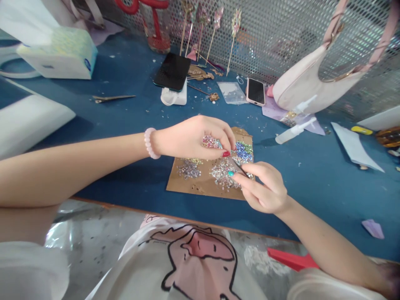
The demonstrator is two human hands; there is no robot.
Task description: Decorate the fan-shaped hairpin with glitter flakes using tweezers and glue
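My left hand [200, 137], with a pink bead bracelet [150, 143] at its wrist, hovers over a brown cardboard sheet [179, 185]. Its thumb and fingers are pinched together; whatever is between them is too small to make out. My right hand [264, 187] grips a dark, slim pair of tweezers [238, 166], whose tip points up toward the left fingertips. Small piles of rhinestones lie on the cardboard: silver ones [223, 173], blue ones [243, 150], purple-grey ones [189, 170] and pink ones [211, 142], partly covered by my left hand.
Behind the cardboard lie a black phone [172, 71], a small plastic bag [231, 92] and a pink-cased phone [256, 91]. A white bottle [295, 131] and a handbag [300, 79] are at the right. Tissues [59, 54] and a hair clip [114, 98] are at the left. Glittery sticks [231, 46] stand by the mesh.
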